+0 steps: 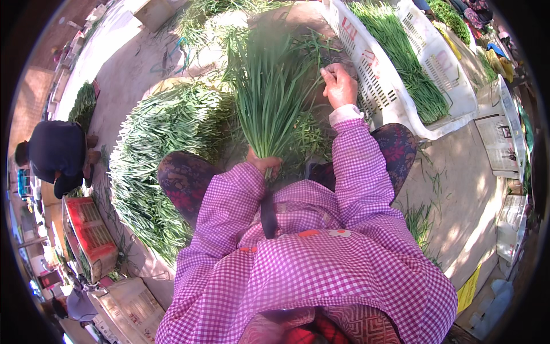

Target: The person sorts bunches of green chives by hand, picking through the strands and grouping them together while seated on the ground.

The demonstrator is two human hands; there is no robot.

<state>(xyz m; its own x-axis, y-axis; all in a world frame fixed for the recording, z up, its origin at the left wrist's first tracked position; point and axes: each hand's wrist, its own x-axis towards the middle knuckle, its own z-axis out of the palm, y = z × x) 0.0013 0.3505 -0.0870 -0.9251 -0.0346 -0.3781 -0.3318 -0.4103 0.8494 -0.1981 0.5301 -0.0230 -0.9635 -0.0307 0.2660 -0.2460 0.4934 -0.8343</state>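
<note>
My left hand (263,162) is wrapped around the base of a bunch of long green leaves, apparently garlic chives (270,99), whose tips fan out away from me. Right of the bunch, my right hand (340,86) is raised beside the crate, with curled fingers and the thumb against the index finger. Nothing clearly shows in that pinch. A large heap of chives (159,155) lies on the ground by my left knee. Loose leaves (310,133) are scattered under and beside the held bunch. The far tips of the bunch look blurred.
A white perforated plastic crate (378,81) holding laid chives (408,69) stands at front right. A red crate (89,232) and a pale crate (129,309) are at left. A crouching person (56,150) is beyond the heap. More white crates (500,137) line the right.
</note>
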